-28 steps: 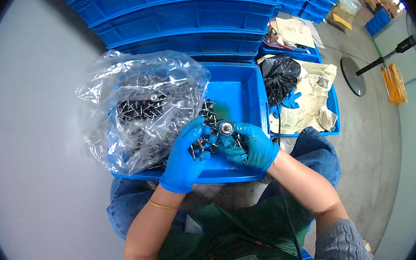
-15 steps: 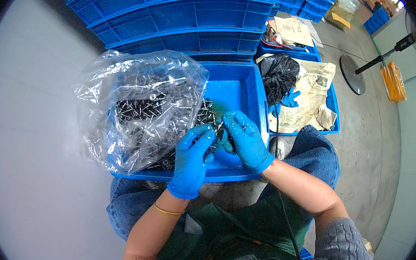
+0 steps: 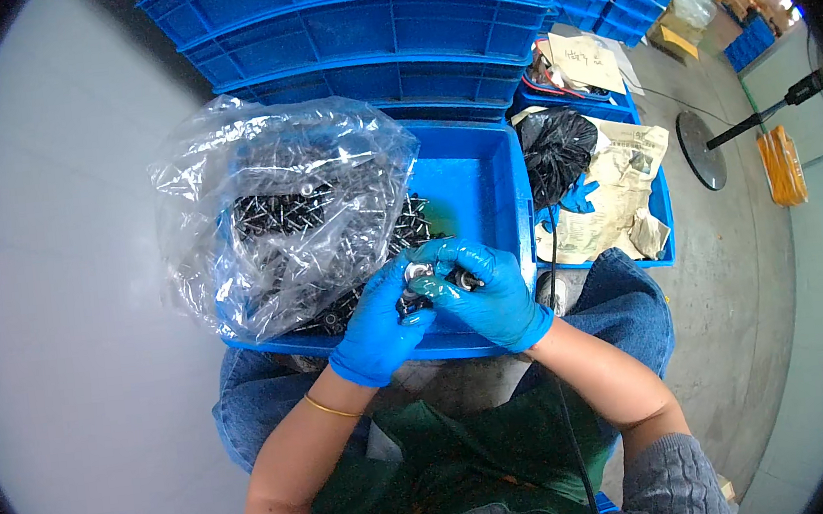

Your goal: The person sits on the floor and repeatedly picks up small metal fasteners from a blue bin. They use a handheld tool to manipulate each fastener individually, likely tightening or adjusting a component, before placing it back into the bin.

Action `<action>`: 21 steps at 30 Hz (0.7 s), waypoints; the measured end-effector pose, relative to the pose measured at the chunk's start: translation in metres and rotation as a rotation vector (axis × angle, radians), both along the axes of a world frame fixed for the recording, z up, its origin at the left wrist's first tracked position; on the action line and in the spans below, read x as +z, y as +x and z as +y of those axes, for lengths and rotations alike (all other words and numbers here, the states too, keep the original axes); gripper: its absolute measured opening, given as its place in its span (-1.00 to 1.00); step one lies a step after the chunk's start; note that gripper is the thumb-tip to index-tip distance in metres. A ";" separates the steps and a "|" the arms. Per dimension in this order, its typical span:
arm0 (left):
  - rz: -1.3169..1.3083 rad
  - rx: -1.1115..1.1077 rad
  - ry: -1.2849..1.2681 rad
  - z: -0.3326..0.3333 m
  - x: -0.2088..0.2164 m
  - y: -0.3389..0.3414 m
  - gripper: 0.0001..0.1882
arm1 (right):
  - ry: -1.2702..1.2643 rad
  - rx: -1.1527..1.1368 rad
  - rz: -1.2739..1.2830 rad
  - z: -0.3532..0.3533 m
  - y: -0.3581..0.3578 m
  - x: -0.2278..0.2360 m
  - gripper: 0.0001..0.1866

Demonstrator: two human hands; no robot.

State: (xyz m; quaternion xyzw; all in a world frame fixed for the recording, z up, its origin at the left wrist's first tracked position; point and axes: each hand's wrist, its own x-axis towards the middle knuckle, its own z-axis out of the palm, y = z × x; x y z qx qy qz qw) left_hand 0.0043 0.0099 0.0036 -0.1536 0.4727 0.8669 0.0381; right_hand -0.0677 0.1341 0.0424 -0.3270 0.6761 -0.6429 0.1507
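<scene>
My left hand (image 3: 377,328), in a wet blue glove, is closed on a small shiny round metal part (image 3: 419,271) over the tray. My right hand (image 3: 490,294), gloved alike, meets it there with thumb and index finger curled against the same part. A second dark, shiny metal piece (image 3: 468,279) shows between the right hand's fingers; its exact kind cannot be made out. Below and to the left, dark metal pins (image 3: 279,215) with bright shafts lie heaped inside a clear plastic bag (image 3: 195,169), and some lie loose beside it.
A blue plastic tray (image 3: 515,178) holds the bag and greenish liquid. Stacked blue crates (image 3: 350,30) rise behind it. At the right, a blue bin (image 3: 661,208) carries brown paper (image 3: 622,177) and a black plastic bag (image 3: 556,149). A black cable (image 3: 568,420) hangs near my right forearm.
Both hands have turned inward, the right fingers now folding over toward the left hand. The round metal part shows between them, where a small thin piece was pinched before.
</scene>
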 end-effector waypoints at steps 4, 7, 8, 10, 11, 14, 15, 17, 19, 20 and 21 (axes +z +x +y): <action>0.164 -0.099 -0.563 -0.007 -0.002 0.004 -0.64 | -0.011 -0.003 0.084 0.005 -0.006 -0.003 -0.79; -0.065 0.039 -0.021 -0.004 0.018 -0.001 -0.71 | 0.012 -0.055 -0.276 0.004 -0.004 0.003 -0.85; -0.146 0.113 0.148 0.001 0.031 -0.006 -0.78 | -0.016 -0.007 -0.468 0.005 -0.006 0.002 -0.85; -0.163 0.107 0.054 0.001 0.037 -0.009 -0.75 | -0.072 0.091 -0.853 0.007 -0.012 -0.001 -0.83; -0.099 0.027 -0.208 -0.002 0.035 -0.008 -0.63 | -0.078 0.068 -0.865 0.005 -0.010 -0.002 -0.80; 0.049 -0.083 -0.515 -0.008 0.034 -0.006 -0.46 | -0.007 0.131 -0.830 0.004 -0.008 -0.003 -0.79; 0.028 -0.092 -0.534 -0.009 0.038 -0.006 -0.48 | -0.031 0.140 -0.904 0.004 -0.008 -0.002 -0.79; -0.076 -0.107 -0.564 -0.009 0.049 -0.008 -0.53 | -0.080 0.154 -1.050 0.005 -0.008 -0.001 -0.78; -0.164 -0.060 -0.438 -0.008 0.051 -0.009 -0.63 | -0.177 0.200 -1.213 0.005 -0.009 -0.001 -0.78; -0.168 -0.007 -0.301 -0.008 0.048 -0.009 -0.68 | -0.228 0.223 -1.293 0.005 -0.009 -0.001 -0.78; -0.172 0.045 -0.164 -0.008 0.047 -0.010 -0.73 | -0.252 0.232 -1.328 0.005 -0.009 -0.002 -0.79</action>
